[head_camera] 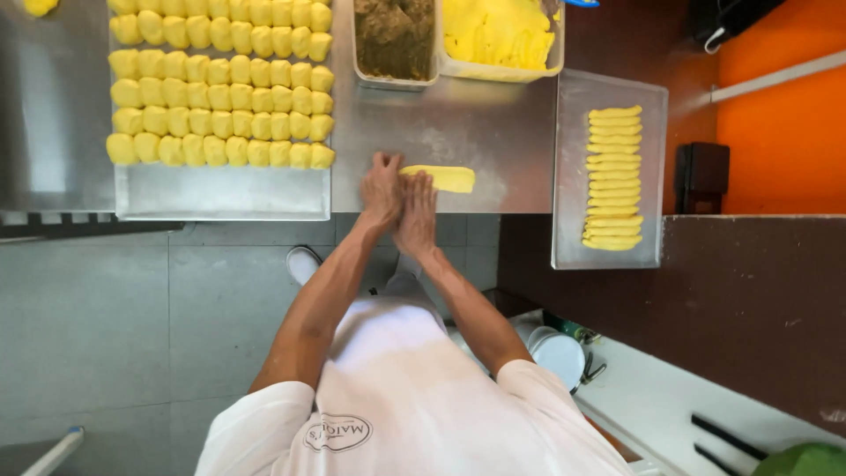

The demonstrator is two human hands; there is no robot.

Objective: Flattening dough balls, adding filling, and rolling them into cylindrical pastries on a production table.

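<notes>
Both hands are pressing side by side, palms down and fingers flat, on a yellow dough roll point(441, 178) that is lying near the front edge of the steel table point(458, 123). The left hand point(382, 189) is resting just beside the right hand point(418, 208), the two touching each other, and the roll's free end is sticking out past the right hand's fingertips; neither hand is closing around it. Along the table's left part a large metal tray point(220, 192) is carrying tight rows of yellow dough pieces point(220, 88), with its front strip bare. At the table's right edge a smaller metal tray point(608, 88) is overhanging the front edge and holding a stack of finished yellow rolled strips point(613, 176). At the back edge two tubs are standing next to each other, one tub of brown filling point(394, 35) and one tub of yellow dough point(498, 33).
</notes>
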